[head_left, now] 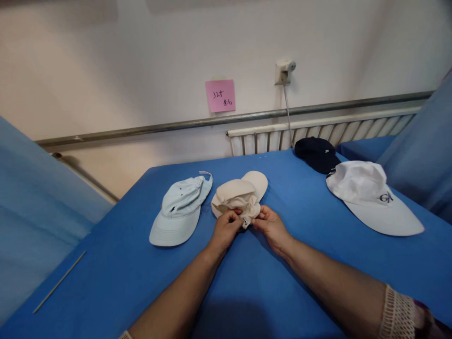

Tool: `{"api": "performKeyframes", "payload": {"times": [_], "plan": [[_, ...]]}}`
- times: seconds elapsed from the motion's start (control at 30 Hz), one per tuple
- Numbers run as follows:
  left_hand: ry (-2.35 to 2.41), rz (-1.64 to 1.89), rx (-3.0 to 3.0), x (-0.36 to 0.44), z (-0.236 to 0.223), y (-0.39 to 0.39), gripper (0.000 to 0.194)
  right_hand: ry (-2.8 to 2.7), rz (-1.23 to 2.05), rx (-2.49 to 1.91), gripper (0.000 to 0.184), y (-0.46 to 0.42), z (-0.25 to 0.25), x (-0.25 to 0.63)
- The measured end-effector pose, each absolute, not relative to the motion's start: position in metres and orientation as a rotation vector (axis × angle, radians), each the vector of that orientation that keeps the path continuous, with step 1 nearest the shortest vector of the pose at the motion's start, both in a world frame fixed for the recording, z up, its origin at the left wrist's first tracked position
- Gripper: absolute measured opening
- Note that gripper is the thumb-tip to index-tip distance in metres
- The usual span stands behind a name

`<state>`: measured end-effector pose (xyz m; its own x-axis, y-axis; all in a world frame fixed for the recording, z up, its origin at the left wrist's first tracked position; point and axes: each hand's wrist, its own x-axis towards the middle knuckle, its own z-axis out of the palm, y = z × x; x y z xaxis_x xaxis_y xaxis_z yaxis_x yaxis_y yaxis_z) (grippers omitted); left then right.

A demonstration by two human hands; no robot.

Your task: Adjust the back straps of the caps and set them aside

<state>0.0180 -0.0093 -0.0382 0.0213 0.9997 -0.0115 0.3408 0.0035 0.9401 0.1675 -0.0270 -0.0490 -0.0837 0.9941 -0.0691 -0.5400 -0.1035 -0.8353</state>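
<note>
- Blue cloth-covered table point(116, 282) against a pale wall point(169, 61); grey metal rail point(158, 126), white ribbed radiator point(275, 136) and a plugged white wall socket point(281, 74) behind.
- Beige fabric baseball cap point(235, 188): mid-table, straight ahead of the person, open underside partly facing them.
- Key relation: its long axis runs diagonally, brim far and to the right, back edge near, right at the fingertips. Neither hand is nearer; both touch it.
- Left hand point(226, 229): grip pinched, thumb and fingers on the left of the back edge.
- Right hand point(273, 229): grip pinched too, at the right of that edge. Small dark bit between the hands, too small to tell.
- Left of it, well clear: pale blue fabric cap point(180, 207), brim toward the person, small dark emblem, brand not certain.
- Right side: white wide-brimmed cap point(367, 190), dark lettering, "G" plus something unclear; black cap point(314, 153) just beside it, white mark unreadable.
- Pink square paper note point(220, 95) on wall: handwritten "32" plus a character; lower line I can't make out.
- Thin pale rod point(60, 282) near the left edge.
</note>
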Motion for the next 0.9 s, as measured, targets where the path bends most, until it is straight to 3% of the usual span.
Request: {"api": "performKeyframes", "payload": {"times": [0.37,0.6,0.9], "plan": [[1.460,0.985,1.537,0.0192,-0.0387,-0.0088,0.016,-0.789,1.565,-0.770,0.033,-0.0263,-0.0467,0.1652],[1.259,1.002,1.509,0.0127,-0.0456,-0.0055,0.026,-0.712,1.601,-0.809,0.035,-0.0239,-0.0504,0.1715],[1.296,1.053,1.502,0.0133,-0.0426,-0.0088,0.020,-0.686,1.609,-0.787,0.034,-0.0231,-0.0518,0.1728]]}}
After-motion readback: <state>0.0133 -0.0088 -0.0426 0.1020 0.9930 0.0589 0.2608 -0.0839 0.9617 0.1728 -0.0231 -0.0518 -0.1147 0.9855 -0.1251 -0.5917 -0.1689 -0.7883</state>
